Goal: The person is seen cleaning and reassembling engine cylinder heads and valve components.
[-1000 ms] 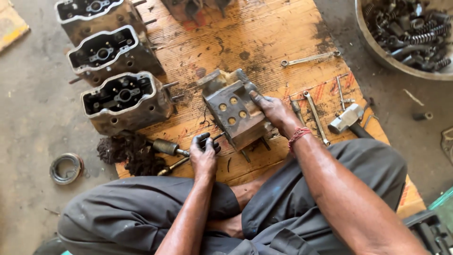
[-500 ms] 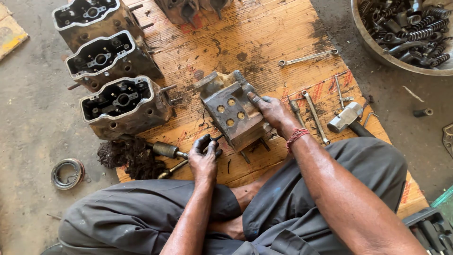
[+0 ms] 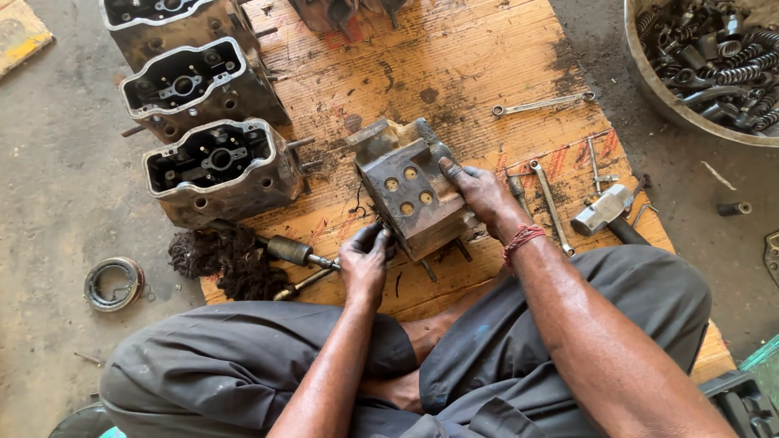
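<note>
A greasy metal engine block [image 3: 406, 191] with several round holes stands tilted on a wooden board [image 3: 454, 73]. My right hand [image 3: 479, 191] grips its right side, thumb on the upper face. My left hand [image 3: 365, 259] is at the block's lower left corner, fingers curled against its edge; whether they pinch a small part is hidden. A socket tool [image 3: 296, 251] lies just left of my left hand.
Three open engine covers [image 3: 215, 162] line the board's left edge. A dark rag [image 3: 215, 255], a ring [image 3: 114, 284], wrenches [image 3: 542, 104], a hammer [image 3: 604, 211] and a metal bowl of springs and parts [image 3: 714, 57] surround the spot. My knees fill the foreground.
The view has shifted slightly. My left hand has moved closer in against the block's lower corner. My right hand keeps its grip on the block.
</note>
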